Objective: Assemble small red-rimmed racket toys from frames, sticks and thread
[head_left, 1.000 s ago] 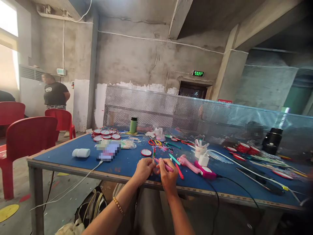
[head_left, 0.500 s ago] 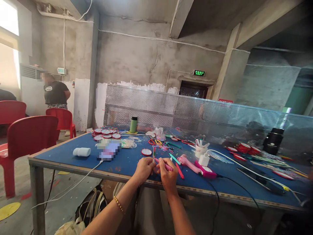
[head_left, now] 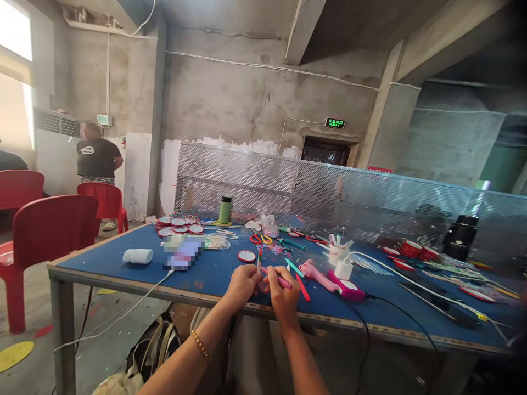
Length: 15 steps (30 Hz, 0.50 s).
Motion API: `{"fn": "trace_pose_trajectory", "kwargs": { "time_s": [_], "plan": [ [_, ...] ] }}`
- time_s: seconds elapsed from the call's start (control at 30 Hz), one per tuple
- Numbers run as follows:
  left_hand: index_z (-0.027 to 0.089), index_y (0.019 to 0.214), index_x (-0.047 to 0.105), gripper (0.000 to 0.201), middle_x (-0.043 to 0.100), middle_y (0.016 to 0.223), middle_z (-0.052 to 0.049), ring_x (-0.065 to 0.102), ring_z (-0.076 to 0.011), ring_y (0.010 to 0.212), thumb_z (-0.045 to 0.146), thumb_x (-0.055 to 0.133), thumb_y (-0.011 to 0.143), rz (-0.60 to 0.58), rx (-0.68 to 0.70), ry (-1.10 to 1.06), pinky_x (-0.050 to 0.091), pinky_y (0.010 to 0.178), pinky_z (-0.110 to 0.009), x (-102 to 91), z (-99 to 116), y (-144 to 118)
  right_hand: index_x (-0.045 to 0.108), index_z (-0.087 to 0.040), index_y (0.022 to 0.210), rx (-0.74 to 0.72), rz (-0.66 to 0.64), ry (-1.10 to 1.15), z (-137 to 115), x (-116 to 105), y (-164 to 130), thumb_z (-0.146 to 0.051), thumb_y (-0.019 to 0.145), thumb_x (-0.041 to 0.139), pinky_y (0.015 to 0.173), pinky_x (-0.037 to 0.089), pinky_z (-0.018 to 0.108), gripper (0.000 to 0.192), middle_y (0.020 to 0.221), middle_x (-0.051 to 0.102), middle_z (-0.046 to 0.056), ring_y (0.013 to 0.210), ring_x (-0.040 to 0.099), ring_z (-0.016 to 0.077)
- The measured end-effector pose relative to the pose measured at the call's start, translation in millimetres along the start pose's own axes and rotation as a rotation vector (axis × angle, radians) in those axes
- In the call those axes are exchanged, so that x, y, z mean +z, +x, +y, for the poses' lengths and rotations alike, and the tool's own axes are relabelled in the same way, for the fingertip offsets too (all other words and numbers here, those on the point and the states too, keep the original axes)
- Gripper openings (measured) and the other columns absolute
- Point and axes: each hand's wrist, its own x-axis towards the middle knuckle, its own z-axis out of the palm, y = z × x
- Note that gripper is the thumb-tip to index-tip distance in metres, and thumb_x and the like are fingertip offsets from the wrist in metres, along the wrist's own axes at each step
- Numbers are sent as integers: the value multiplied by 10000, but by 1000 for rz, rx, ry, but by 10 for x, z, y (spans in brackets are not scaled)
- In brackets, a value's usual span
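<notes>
Left hand [head_left: 244,285]: pinching stick [head_left: 259,258], long axis upright, over table's [head_left: 102,263] near edge | right hand [head_left: 284,291]: gripping pen [head_left: 284,282], tip pointing left at stick's right side, contact unclear | left hand nearer stick | stick slim, red above green, paler below; pen pink

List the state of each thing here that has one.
Left hand: gripping stick
Stick: held upright
Right hand: gripping pink marker
Pink marker: held, cap unclear
White bottle: lying sideways
Green flask: upright, capped
Black thermos: upright
White cup: holding pens
Phone: cable attached
Exit sign: lit
</notes>
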Motion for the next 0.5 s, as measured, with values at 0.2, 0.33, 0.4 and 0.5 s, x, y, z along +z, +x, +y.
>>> {"fn": "trace_pose_trajectory", "kwargs": {
  "time_s": [0.2, 0.33, 0.4, 0.5],
  "plan": [
    [182, 631, 578, 335, 701, 623, -34, 560, -128, 475, 409, 479, 857, 1, -14, -11, 414, 535, -234, 8, -31, 9, 584, -199, 679, 6, 22, -32, 45, -7, 0, -422, 933, 589, 452, 436, 226, 338, 575, 606, -20, 439, 542, 116],
    [180, 625, 581, 365, 701, 623, -35, 564, -131, 474, 430, 472, 869, -2, -9, -1, 409, 528, -235, 10, -52, 20, 571, -199, 662, 4, -5, -10, 36, -7, -3, -435, 926, 593, 448, 434, 219, 355, 547, 576, -33, 434, 532, 110],
    [181, 619, 578, 368, 697, 619, -32, 566, -131, 477, 431, 475, 868, 1, -6, 9, 410, 533, -235, 9, -58, 23, 563, -200, 649, 2, -7, -3, 21, -5, -2, -435, 921, 595, 444, 433, 217, 361, 543, 570, -34, 436, 530, 111],
    [184, 628, 581, 364, 682, 601, -23, 572, -133, 491, 436, 477, 868, 9, -14, 30, 416, 547, -234, 10, -62, 26, 573, -200, 653, 9, 29, -1, 2, -4, 2, -423, 918, 597, 432, 433, 217, 347, 554, 585, -27, 429, 535, 113]
  ]
}}
